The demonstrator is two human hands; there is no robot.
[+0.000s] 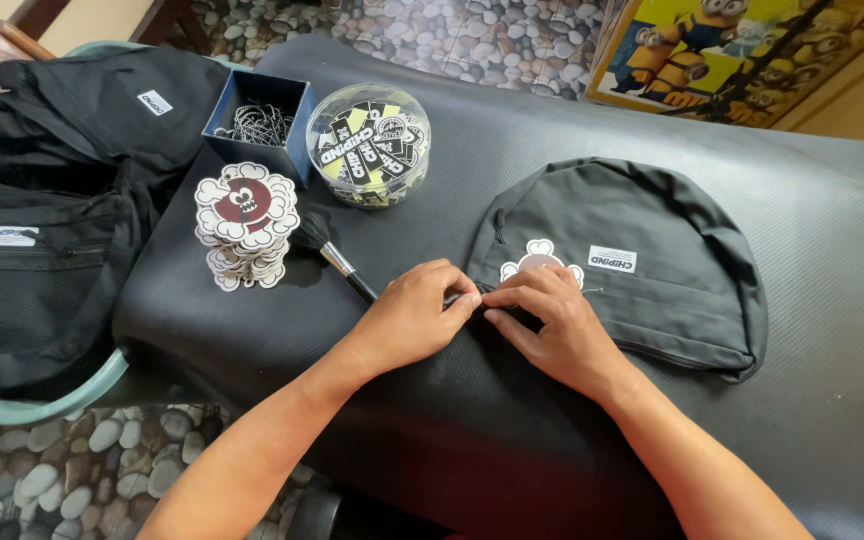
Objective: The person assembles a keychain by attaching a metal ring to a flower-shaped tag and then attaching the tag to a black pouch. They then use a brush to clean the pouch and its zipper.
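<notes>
A dark grey backpack (642, 250) lies flat on the black mat, with a small white label and a flower-shaped white and maroon tag (539, 258) near its left edge. My left hand (414, 315) and my right hand (552, 320) meet at the bag's left edge. Their fingertips pinch together at something small just below the tag, and the fingers hide what it is. A thin metal ring or chain seems to run from the tag toward my right fingers.
A stack of the same flower-shaped tags (245, 222) stands at the left, with a black brush (332, 258) beside it. Behind are a blue box of metal chains (255, 120) and a round clear tub of black and yellow tags (369, 145). More black bags (47, 250) are piled far left.
</notes>
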